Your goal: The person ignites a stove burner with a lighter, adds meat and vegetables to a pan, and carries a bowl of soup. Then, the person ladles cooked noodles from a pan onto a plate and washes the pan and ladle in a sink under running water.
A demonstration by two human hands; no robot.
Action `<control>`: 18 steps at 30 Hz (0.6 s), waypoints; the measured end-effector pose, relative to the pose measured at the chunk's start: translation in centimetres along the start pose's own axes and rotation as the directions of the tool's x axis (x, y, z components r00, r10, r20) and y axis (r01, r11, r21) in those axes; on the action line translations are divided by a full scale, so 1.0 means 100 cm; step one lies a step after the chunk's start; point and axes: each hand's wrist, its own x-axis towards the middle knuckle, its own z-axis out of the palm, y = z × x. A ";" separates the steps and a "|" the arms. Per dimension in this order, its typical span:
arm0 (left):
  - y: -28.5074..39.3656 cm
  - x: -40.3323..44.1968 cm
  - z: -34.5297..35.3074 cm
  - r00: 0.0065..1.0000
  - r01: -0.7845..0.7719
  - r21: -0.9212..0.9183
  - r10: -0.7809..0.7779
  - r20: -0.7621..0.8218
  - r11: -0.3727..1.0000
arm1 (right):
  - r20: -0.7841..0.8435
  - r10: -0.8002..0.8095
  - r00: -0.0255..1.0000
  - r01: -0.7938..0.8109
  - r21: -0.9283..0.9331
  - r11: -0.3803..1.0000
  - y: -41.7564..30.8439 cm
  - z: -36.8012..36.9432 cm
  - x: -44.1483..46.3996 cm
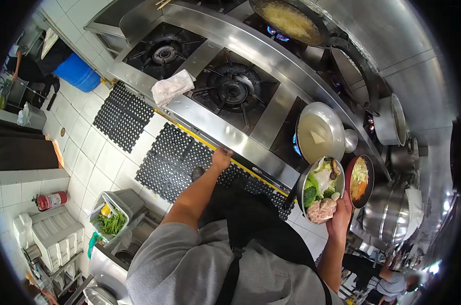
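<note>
My right hand [340, 216] holds a steel bowl [305, 220] by its rim. Broccoli, leafy greens, mushrooms and pale pink raw meat fill it. Just beyond the bowl, a steel pan [309, 133] with pale liquid and a light yellowish piece sits over a blue flame. A red-rimmed bowl [351, 189] of shredded cabbage and carrot stands right of the held bowl. My left hand [222, 158] is at the stove's front edge by the yellow rail, its fingers curled; what they hold, if anything, is too small to name.
A folded white cloth [173, 87] lies on the stove's front edge beside bare burners [233, 89]. A wok [291, 23] of bubbling oil heats at the back. Black mats [169, 157] cover the floor. A green-filled bin [111, 223] stands left; other people are at the far left and lower right.
</note>
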 end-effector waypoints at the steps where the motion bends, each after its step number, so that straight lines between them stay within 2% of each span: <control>1: 0.006 -0.004 -0.003 0.999 0.024 0.024 -0.024 0.021 0.999 | 0.000 -0.003 1.000 0.003 -0.003 1.000 -0.001 0.001 -0.001; 5: 0.018 -0.002 -0.008 0.994 0.100 0.040 -0.101 0.030 0.994 | -0.010 -0.025 1.000 0.025 0.017 1.000 -0.001 0.003 -0.004; 7: 0.018 -0.003 -0.009 0.995 0.087 0.051 -0.089 0.034 0.995 | -0.011 -0.026 1.000 0.026 0.033 0.999 0.002 -0.001 -0.002; 10: 0.012 0.001 -0.006 0.992 0.121 -0.012 -0.120 0.049 0.993 | 0.063 -0.018 0.998 0.017 0.011 1.000 0.007 -0.014 0.003; 11: -0.002 0.007 -0.001 0.992 0.117 -0.010 -0.117 0.049 0.993 | 0.051 -0.019 0.999 0.018 0.009 1.000 0.009 -0.016 0.005; 13: -0.025 0.016 0.008 0.997 0.058 -0.118 -0.051 0.065 0.991 | 0.036 -0.019 0.999 0.019 0.009 1.000 0.010 -0.015 0.004; 14: -0.011 0.008 0.002 0.997 0.056 -0.116 -0.049 0.066 0.992 | 0.006 -0.022 1.000 0.021 0.018 1.000 0.008 -0.011 0.004; 16: 0.020 -0.010 -0.014 0.961 0.270 -0.407 -0.218 0.170 0.873 | -0.021 -0.027 0.999 0.027 0.031 0.999 0.008 -0.009 0.005; 17: 0.033 -0.020 -0.023 0.962 0.265 -0.403 -0.214 0.167 0.876 | -0.026 -0.034 0.999 0.035 0.022 0.999 0.010 -0.009 0.006; 18: 0.043 -0.030 -0.031 0.907 0.347 -0.247 -0.257 0.335 0.905 | -0.031 -0.040 0.999 0.040 0.014 0.999 0.013 -0.009 0.007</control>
